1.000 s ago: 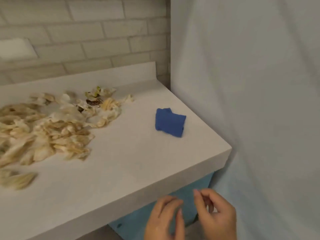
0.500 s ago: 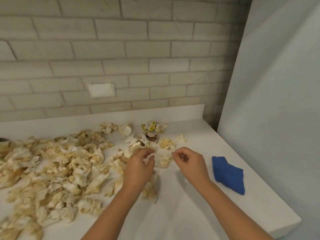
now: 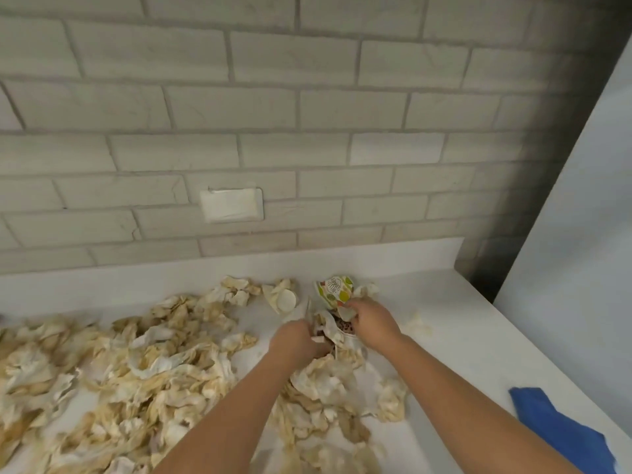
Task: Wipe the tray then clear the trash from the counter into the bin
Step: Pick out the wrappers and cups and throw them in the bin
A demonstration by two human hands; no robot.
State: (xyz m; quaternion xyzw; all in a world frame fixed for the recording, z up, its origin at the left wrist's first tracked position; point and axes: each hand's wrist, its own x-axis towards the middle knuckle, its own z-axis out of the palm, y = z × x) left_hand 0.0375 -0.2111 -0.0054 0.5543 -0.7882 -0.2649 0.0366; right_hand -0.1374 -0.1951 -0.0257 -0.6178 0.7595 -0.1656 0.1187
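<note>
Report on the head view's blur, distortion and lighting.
Head view: wide-angle distortion bows the brick wall; light is soft and even, no glare on the counter, dark shading at the wall's right end; the left hand and right hand, gripping paper trash, look slightly soft.

I have both bare arms stretched forward from the lower edge, closing in on each other toward the middle. The left forearm (image 3: 225,415) rises steeply from bottom centre. The right forearm (image 3: 458,384) slants in from the lower right. My left hand (image 3: 297,341) lies back-up, fingers curled down and forward, pinching a crumpled stained white paper scrap (image 3: 319,338). My right hand (image 3: 372,325) sits slightly farther ahead, near the left but apart from it, knuckles up, fingers and thumb curled round a torn white paper piece (image 3: 346,312). Both wrists look roughly straight.
</note>
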